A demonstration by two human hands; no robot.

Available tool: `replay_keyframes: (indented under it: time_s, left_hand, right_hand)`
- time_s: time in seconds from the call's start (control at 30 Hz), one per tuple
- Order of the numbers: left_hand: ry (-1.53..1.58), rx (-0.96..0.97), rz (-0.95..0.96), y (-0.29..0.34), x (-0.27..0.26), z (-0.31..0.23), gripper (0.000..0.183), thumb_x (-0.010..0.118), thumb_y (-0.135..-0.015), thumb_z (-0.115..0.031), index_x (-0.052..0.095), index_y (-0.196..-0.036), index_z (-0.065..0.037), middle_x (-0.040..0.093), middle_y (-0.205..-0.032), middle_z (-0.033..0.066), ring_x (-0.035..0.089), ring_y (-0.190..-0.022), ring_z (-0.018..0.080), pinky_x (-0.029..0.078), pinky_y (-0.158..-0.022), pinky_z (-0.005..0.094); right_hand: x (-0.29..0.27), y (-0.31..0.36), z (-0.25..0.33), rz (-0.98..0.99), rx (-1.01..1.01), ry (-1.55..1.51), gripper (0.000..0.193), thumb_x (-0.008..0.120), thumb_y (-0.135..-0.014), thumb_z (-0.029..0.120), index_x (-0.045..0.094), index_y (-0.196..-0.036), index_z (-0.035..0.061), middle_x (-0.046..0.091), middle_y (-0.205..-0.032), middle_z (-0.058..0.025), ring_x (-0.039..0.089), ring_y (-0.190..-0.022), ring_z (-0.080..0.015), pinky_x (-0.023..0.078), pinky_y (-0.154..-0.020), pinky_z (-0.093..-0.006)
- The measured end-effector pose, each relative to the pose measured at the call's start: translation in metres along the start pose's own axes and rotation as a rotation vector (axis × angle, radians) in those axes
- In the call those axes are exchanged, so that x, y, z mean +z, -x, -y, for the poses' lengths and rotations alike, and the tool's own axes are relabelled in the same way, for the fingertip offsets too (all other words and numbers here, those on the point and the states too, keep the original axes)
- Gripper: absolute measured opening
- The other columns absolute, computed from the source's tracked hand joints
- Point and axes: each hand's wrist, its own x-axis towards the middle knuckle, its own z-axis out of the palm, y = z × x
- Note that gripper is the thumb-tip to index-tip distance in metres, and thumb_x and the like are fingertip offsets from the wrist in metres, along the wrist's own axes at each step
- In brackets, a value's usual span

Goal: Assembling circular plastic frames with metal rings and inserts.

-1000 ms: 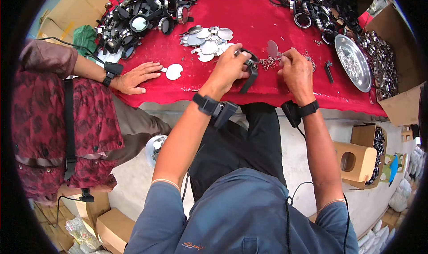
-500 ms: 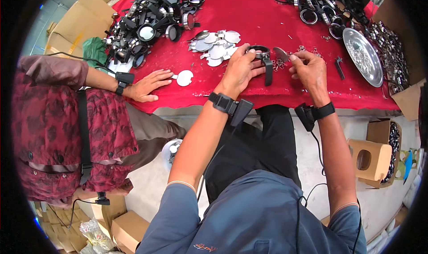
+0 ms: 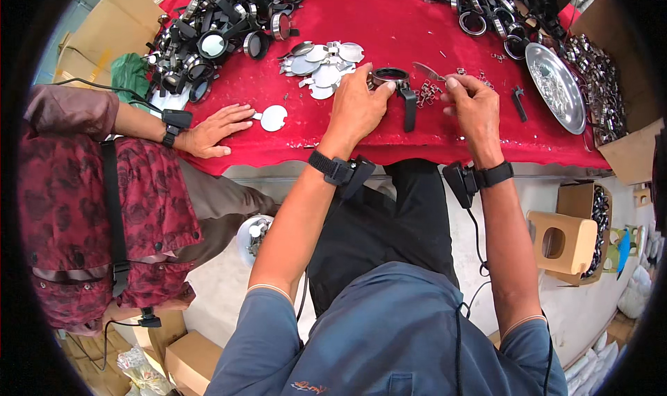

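Observation:
My left hand (image 3: 358,108) grips a black and silver ring (image 3: 390,74) by its left side. A black tab (image 3: 410,111) hangs down from the ring's right side. Between the thumb and fingers of my right hand (image 3: 476,111) is a thin metal disc (image 3: 426,70), tilted nearly edge-on and apart from the ring. Left of my left hand lies a pile of flat silver discs (image 3: 323,73) with small tabs. Another person's hand (image 3: 215,130) rests flat on the red cloth (image 3: 333,7), touching the tab of a single pale disc (image 3: 274,118).
Heaps of ringed black parts lie at the back left (image 3: 208,35) and back right (image 3: 486,10). Small metal clips (image 3: 427,92) are scattered between my hands. Farther right are a black-handled tool (image 3: 519,104), an oval steel tray (image 3: 556,87) of small pieces and a pile of shiny metal parts (image 3: 603,83).
My left hand has rolled over, so its back faces up around the ring. The disc in my right hand has tilted closer to edge-on. The whole view has shifted slightly.

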Motion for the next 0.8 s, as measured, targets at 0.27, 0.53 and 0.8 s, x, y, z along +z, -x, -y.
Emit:
replay_keyframes:
  time_s: [0.27, 0.53, 0.8]
  left_hand:
    - [0.114, 0.009, 0.023, -0.007, 0.004, 0.005, 0.056, 0.078, -0.099, -0.023, 0.063, -0.143, 0.008, 0.079, -0.101, 0.0195, 0.079, -0.081, 0.0214, 0.062, -0.073, 0.034]
    - [-0.03, 0.62, -0.159, -0.02, -0.013, -0.078, 0.054, 0.085, -0.089, -0.005, 0.066, -0.139, 0.0, 0.067, -0.143, 0.0215, 0.074, -0.117, 0.0316, 0.063, -0.096, 0.0427]
    - [-0.386, 0.824, 0.049, -0.053, -0.011, -0.077, 0.06, 0.085, -0.085, -0.004, 0.065, -0.142, -0.004, 0.067, -0.146, 0.0191, 0.07, -0.125, 0.0397, 0.06, -0.105, 0.0449]
  right_hand:
    - [0.008, 0.0, -0.002, 0.024, 0.095, -0.211, 0.03, 0.07, -0.108, 0.015, 0.074, -0.126, -0.0089, 0.078, -0.105, -0.0144, 0.079, -0.086, -0.0186, 0.065, -0.067, -0.0274]
    - [-0.016, 0.004, -0.016, -0.187, 0.012, -0.402, 0.025, 0.07, -0.108, 0.011, 0.075, -0.123, -0.0075, 0.078, -0.102, -0.0129, 0.076, -0.087, -0.0163, 0.064, -0.072, -0.028]
    - [-0.03, 0.002, -0.017, -0.227, -0.01, -0.421, 0.024, 0.07, -0.108, 0.011, 0.075, -0.122, -0.007, 0.078, -0.102, -0.0135, 0.077, -0.087, -0.0167, 0.064, -0.072, -0.0283]
